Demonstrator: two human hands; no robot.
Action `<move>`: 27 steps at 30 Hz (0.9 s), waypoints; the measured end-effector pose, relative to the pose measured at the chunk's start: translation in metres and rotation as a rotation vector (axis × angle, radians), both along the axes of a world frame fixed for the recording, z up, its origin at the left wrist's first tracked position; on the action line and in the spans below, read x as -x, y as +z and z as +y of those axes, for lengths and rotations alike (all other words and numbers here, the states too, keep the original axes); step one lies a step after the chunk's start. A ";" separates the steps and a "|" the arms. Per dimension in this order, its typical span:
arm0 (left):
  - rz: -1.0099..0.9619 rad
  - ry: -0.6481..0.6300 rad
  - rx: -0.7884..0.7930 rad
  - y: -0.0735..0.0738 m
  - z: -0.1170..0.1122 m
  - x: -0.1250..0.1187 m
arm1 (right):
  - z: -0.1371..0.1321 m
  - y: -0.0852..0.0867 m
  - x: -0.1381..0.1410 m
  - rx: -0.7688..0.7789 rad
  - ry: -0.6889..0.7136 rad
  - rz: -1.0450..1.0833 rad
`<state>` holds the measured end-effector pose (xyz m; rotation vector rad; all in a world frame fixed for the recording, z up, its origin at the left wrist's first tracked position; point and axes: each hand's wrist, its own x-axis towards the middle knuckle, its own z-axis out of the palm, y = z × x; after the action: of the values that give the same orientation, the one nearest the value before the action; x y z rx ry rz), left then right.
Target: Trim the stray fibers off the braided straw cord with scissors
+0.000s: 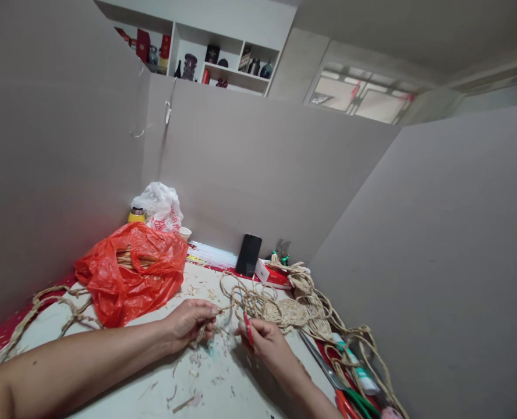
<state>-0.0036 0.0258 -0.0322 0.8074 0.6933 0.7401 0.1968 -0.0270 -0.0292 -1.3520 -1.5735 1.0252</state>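
Note:
My left hand (193,320) is closed around a braided straw rope (225,309), with more of the cord bunched under its fingers. Just to the right, my right hand (265,340) grips small scissors by their red handle (248,327); their blades are hard to make out. From the left hand the rope runs toward a loose tangle of straw rope (252,299) beyond both hands. Straw scraps (193,366) lie scattered on the white tabletop (153,381) between and below my hands.
A red plastic bag (127,291) with straw inside sits at the left, with a white bag (160,206) behind it. A phone (248,254) leans against the grey partition (250,163). Large scissors (328,366) and a coiled rope (313,305) lie at right.

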 end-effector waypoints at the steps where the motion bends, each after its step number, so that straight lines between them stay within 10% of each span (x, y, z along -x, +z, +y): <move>1: 0.001 -0.006 -0.008 0.001 -0.001 0.000 | -0.001 -0.001 0.001 0.034 -0.006 0.052; 15: 0.090 -0.051 -0.250 0.014 -0.009 0.000 | 0.007 0.029 0.028 0.159 -0.017 0.582; 27: 0.342 0.145 -0.768 0.030 0.000 0.011 | 0.053 0.115 -0.006 -0.171 -0.318 0.759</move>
<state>-0.0144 0.0258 -0.0018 1.6236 0.7809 1.0309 0.2030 0.0264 0.0855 -0.8934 -0.8260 1.0093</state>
